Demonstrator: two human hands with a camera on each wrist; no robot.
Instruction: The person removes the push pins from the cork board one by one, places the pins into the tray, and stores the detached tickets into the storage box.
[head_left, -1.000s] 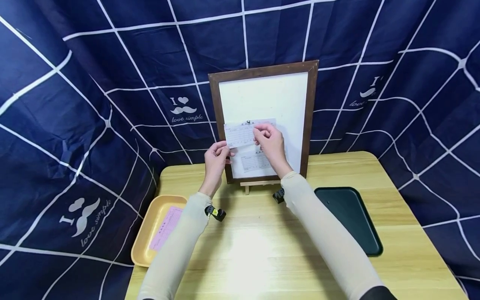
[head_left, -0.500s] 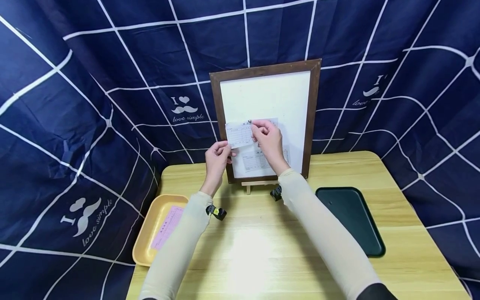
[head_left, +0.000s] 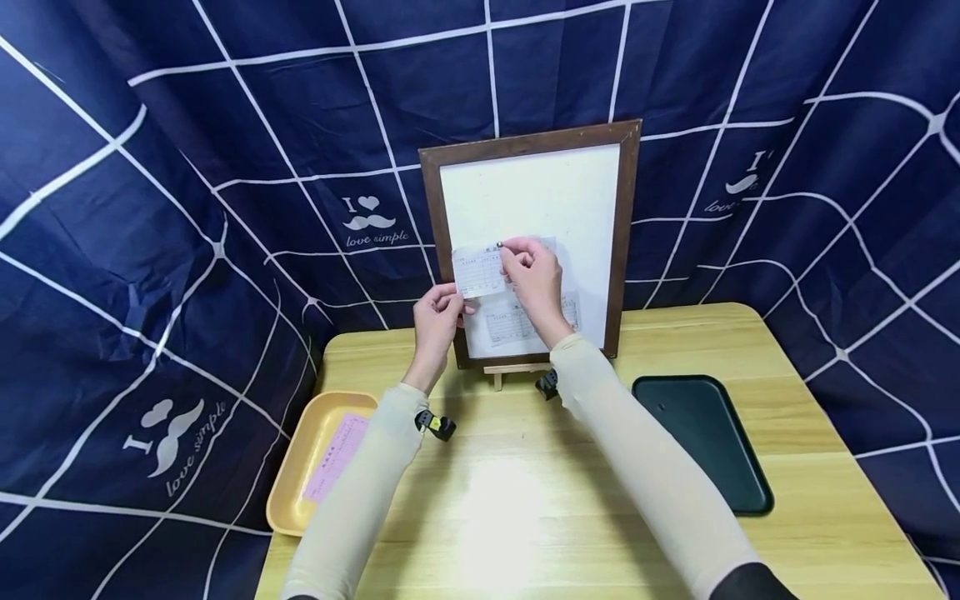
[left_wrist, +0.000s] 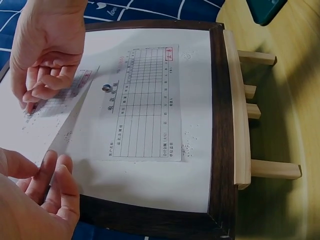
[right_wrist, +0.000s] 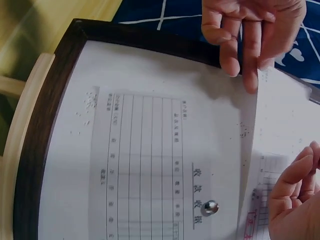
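Note:
A white framed board (head_left: 547,192) leans upright on a small wooden easel (head_left: 498,379). On it, the upper receipt slip (head_left: 476,273) hangs with its lower left corner lifted off the board. My left hand (head_left: 435,325) pinches that corner between thumb and fingers. At the slip's top edge, my right hand (head_left: 536,283) has its thumb and index fingertip pinched at a silver pushpin (head_left: 499,245), and its palm covers the slip's right part. Below, a second receipt slip (left_wrist: 145,110) lies flat, fixed by another round-headed pushpin (left_wrist: 106,88).
A yellow tray (head_left: 281,492) with a pink slip (head_left: 337,454) in it stands at the left of the wooden table (head_left: 600,533). On the right lies a dark green tray (head_left: 705,442). A blue checked curtain (head_left: 315,108) surrounds the table.
My right hand has shifted slightly left and up along the upper slip, its fingertips coming to the pushpin. The left hand stays at the slip's lower left corner.

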